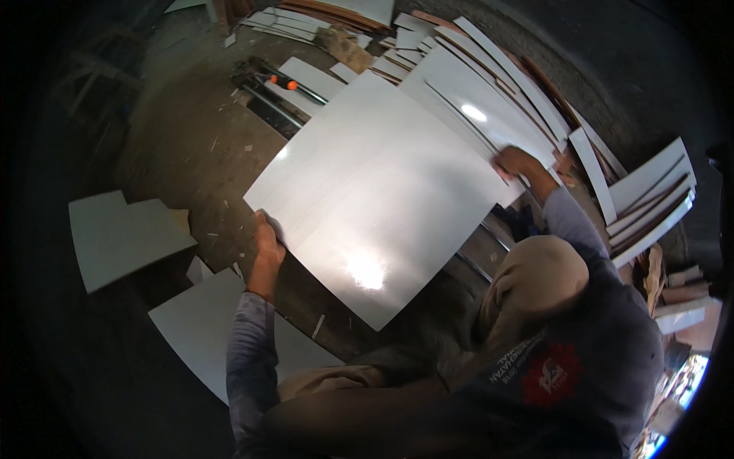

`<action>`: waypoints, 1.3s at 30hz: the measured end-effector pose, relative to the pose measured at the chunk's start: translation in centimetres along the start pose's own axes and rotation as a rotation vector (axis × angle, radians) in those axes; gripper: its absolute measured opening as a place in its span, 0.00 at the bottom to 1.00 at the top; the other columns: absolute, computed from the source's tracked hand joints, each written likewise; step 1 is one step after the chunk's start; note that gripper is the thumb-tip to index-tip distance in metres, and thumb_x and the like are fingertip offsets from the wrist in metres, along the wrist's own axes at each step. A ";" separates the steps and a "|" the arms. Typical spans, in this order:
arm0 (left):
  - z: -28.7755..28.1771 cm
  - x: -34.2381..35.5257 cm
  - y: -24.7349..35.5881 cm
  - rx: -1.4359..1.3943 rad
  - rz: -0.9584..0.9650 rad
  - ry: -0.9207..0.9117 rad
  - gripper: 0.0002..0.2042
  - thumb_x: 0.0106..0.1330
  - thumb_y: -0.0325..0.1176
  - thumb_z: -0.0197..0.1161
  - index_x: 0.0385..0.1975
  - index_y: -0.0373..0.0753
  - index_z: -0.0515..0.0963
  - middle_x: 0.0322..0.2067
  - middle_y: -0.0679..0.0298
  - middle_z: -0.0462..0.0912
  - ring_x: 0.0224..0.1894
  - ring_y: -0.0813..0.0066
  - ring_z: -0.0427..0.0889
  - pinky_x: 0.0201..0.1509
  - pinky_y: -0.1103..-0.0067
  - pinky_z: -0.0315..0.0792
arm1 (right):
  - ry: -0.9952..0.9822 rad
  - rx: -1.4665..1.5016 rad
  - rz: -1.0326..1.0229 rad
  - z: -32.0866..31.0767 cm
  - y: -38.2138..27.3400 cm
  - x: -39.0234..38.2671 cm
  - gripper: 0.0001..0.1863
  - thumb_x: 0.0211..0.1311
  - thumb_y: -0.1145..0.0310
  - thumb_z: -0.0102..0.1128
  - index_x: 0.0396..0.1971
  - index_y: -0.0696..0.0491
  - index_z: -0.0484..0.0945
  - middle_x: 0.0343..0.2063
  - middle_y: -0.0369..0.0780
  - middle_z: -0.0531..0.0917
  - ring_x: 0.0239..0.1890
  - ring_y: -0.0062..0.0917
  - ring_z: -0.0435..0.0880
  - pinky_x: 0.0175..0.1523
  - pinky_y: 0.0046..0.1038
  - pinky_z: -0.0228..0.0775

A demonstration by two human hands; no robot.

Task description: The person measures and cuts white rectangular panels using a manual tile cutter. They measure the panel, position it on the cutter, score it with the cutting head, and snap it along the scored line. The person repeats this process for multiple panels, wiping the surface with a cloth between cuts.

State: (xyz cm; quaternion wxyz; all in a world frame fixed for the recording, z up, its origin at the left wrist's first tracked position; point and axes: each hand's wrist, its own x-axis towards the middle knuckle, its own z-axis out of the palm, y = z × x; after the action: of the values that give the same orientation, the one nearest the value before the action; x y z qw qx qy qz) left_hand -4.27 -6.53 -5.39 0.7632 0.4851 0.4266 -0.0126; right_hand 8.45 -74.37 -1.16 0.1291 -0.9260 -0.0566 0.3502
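Observation:
A large white glazed tile [367,191] lies tilted across the middle of the view, light glaring off its near part. My left hand [266,245] grips its left corner, thumb on the top face and the other fingers hidden beneath. At the opposite side my right hand [520,164] is closed at the tile's right edge, beside a narrow band with a dark line; I cannot tell whether that band is a separate strip. Under the tile runs a tile cutter [277,107] with two metal rails and an orange-and-black part, most of it hidden.
Cut white tile pieces with brown edges [535,99] are stacked at the far right, and more [657,191] lean farther right. Another tile [206,321] lies on the floor by my left forearm; an irregular offcut [126,237] is beyond it. Small chips litter the floor [195,164].

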 end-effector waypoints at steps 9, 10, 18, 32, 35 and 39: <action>-0.3 -4.9 0.3 0.019 -0.005 -0.048 0.27 0.81 0.48 0.50 0.73 0.41 0.63 0.71 0.62 0.67 0.71 0.69 0.69 0.76 0.72 0.62 | 0.501 -0.050 -0.138 -5.0 -7.6 3.4 0.23 0.74 0.51 0.54 0.48 0.58 0.81 0.46 0.53 0.86 0.51 0.49 0.84 0.55 0.49 0.75; -0.4 -5.0 0.2 0.047 0.010 -0.046 0.24 0.82 0.46 0.50 0.70 0.40 0.66 0.68 0.62 0.70 0.69 0.68 0.70 0.75 0.71 0.64 | 0.499 0.051 -0.253 -6.1 -9.7 5.8 0.20 0.76 0.56 0.53 0.51 0.58 0.81 0.41 0.49 0.88 0.44 0.40 0.87 0.53 0.39 0.78; -0.8 -5.5 -0.4 0.114 0.035 -0.070 0.16 0.79 0.31 0.53 0.64 0.41 0.72 0.50 0.67 0.78 0.51 0.75 0.77 0.54 0.74 0.74 | 0.108 0.855 -0.169 -7.6 -20.9 20.0 0.17 0.80 0.64 0.49 0.60 0.54 0.79 0.48 0.41 0.87 0.43 0.25 0.88 0.49 0.32 0.83; -0.1 -6.5 0.7 0.174 -0.035 -0.055 0.08 0.80 0.33 0.54 0.54 0.48 0.74 0.36 0.74 0.77 0.33 0.81 0.78 0.27 0.77 0.72 | -0.420 1.234 -0.204 -8.4 -22.9 22.4 0.21 0.73 0.65 0.63 0.62 0.54 0.78 0.51 0.44 0.87 0.43 0.25 0.90 0.47 0.31 0.86; 0.0 -6.4 0.7 0.162 -0.033 -0.058 0.08 0.80 0.33 0.53 0.54 0.48 0.74 0.36 0.74 0.77 0.33 0.82 0.78 0.27 0.77 0.72 | -0.274 1.093 -0.253 -8.5 -23.3 18.2 0.17 0.75 0.67 0.60 0.59 0.55 0.81 0.47 0.42 0.88 0.42 0.24 0.89 0.46 0.30 0.84; -0.1 -6.5 0.6 0.151 -0.022 -0.075 0.09 0.80 0.33 0.53 0.55 0.48 0.74 0.37 0.75 0.77 0.33 0.82 0.78 0.27 0.77 0.72 | 0.105 0.858 -0.609 -7.5 -22.6 12.5 0.16 0.74 0.68 0.60 0.56 0.56 0.82 0.45 0.41 0.89 0.44 0.22 0.87 0.50 0.28 0.81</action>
State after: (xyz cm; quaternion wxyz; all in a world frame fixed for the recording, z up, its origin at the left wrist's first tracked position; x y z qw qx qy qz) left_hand -8.22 -8.74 -0.61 0.7398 0.5357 0.4008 -0.0714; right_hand 22.48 -51.68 2.61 0.5951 -0.7479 -0.1678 0.2417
